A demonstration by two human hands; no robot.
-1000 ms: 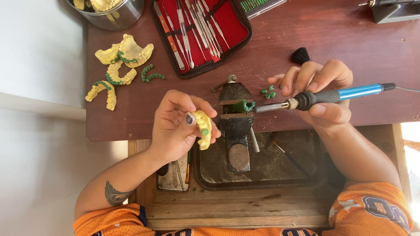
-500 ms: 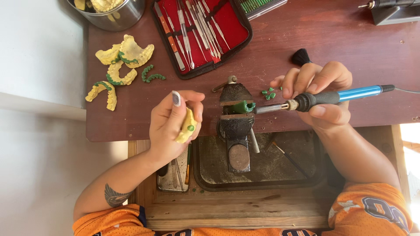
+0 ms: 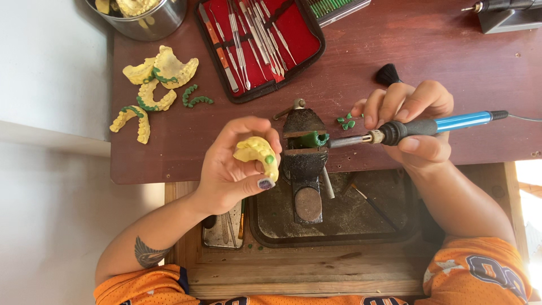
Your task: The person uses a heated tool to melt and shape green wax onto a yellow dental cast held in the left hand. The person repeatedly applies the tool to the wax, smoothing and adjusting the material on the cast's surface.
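Cast: matt, chalky yellow plaster dental cast [image 3: 257, 152], dotted with glossy green wax, in the left hand [image 3: 231, 169].
Iron: smooth blue plastic handle with black grip on the heated metal-tipped tool [image 3: 423, 127].
Vise: dull, dark, worn small iron vise [image 3: 305, 152].
Table at 12 o'clock: scuffed reddish-brown wooden tabletop [image 3: 395, 51].

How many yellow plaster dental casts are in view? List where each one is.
6 at least: one in the left hand, four loose on the brown table's left side, and one or more, partly cropped, in the steel bowl.
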